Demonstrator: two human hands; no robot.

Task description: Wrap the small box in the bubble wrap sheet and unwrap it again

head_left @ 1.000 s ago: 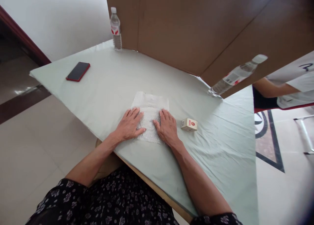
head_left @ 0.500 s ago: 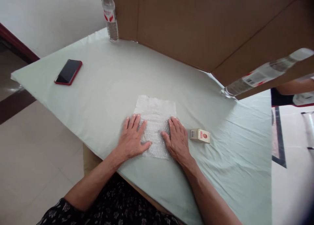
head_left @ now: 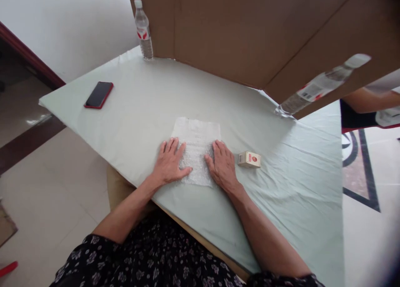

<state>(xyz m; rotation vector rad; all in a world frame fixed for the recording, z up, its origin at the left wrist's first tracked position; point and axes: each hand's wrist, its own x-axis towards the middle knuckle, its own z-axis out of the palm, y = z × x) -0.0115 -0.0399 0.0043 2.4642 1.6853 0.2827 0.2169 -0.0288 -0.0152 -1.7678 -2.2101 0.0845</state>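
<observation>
A sheet of clear bubble wrap (head_left: 197,153) lies flat on the pale green tablecloth (head_left: 137,124) in front of me. My left hand (head_left: 170,162) rests on its left edge, fingers spread and thumb pointing inward over the wrap. On the opposite edge lies my right hand (head_left: 222,165), palm down with the fingers stretched out and the thumb apart. Neither hand grips anything. Just right of my right hand, a small cream-coloured box (head_left: 249,159) with a red mark and a barcode sits on the cloth, not touched.
Tall brown cardboard (head_left: 212,32) stands along the table's far side. A water bottle (head_left: 144,32) stands at its left end, another bottle (head_left: 318,89) at its right. A phone (head_left: 99,95) in a red case lies at left. Another person's arm (head_left: 371,100) shows at far right.
The camera view has tilted and shifted slightly, so everything sits a little differently in the picture. Both hands stay flat on the bubble wrap as before.
</observation>
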